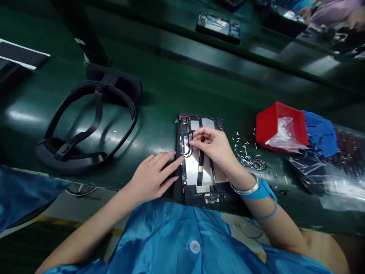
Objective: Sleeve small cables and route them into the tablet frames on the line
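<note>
An opened tablet (191, 171) lies near the table's front edge, its circuit boards, silver battery area and a black ribbon cable (200, 175) exposed. Over its upper part, my right hand (212, 146) pinches a thin black cable (188, 152) that loops along the tablet's left side. My left hand (155, 175) rests at the tablet's left edge, fingers spread and the fingertips touching the frame. A blue wrist strap (264, 192) and a metal bangle circle my right wrist.
A red bin (266, 123) holding a plastic bag and a blue bin (321, 133) stand to the right. Small loose parts (251, 160) are scattered beside the tablet. A black headband device (72, 152) sits left. Another opened device (218, 27) lies at the back, with people's hands at far right.
</note>
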Motion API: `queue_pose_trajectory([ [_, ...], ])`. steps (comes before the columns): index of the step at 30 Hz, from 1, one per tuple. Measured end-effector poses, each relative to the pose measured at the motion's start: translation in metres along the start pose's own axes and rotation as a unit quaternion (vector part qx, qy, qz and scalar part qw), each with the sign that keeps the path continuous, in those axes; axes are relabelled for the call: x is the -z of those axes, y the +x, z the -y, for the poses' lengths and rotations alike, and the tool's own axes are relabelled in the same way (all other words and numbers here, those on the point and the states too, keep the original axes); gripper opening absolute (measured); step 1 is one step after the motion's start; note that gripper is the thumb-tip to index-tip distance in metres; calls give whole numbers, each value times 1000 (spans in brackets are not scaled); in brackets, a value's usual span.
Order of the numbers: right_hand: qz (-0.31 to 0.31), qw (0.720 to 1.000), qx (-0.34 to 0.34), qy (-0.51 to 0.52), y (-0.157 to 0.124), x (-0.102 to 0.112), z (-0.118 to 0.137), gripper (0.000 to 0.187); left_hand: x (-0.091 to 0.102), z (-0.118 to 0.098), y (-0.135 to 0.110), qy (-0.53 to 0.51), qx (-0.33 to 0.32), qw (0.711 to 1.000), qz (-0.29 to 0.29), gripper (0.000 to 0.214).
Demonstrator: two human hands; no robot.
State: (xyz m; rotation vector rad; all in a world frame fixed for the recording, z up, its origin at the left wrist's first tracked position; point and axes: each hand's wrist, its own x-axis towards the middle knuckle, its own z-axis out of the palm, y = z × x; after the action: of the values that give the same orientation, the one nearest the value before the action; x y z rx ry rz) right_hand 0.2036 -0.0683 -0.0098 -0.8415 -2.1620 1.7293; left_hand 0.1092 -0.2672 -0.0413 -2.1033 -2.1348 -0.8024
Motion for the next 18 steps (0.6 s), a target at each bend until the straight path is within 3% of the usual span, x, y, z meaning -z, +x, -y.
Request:
queue_pose_trajectory([
  [4, 2, 1000, 9, -28, -1, 0, 1, 10, 0, -1, 2, 27, -15, 999, 9, 36],
  [12, 44, 993, 17, -113, 8, 14, 5, 13, 0, -8, 11, 59, 15, 998, 17, 33],
  [18, 64, 990, 17, -127, 14, 14, 7, 9, 4, -10, 15, 53, -22, 998, 7, 38],
])
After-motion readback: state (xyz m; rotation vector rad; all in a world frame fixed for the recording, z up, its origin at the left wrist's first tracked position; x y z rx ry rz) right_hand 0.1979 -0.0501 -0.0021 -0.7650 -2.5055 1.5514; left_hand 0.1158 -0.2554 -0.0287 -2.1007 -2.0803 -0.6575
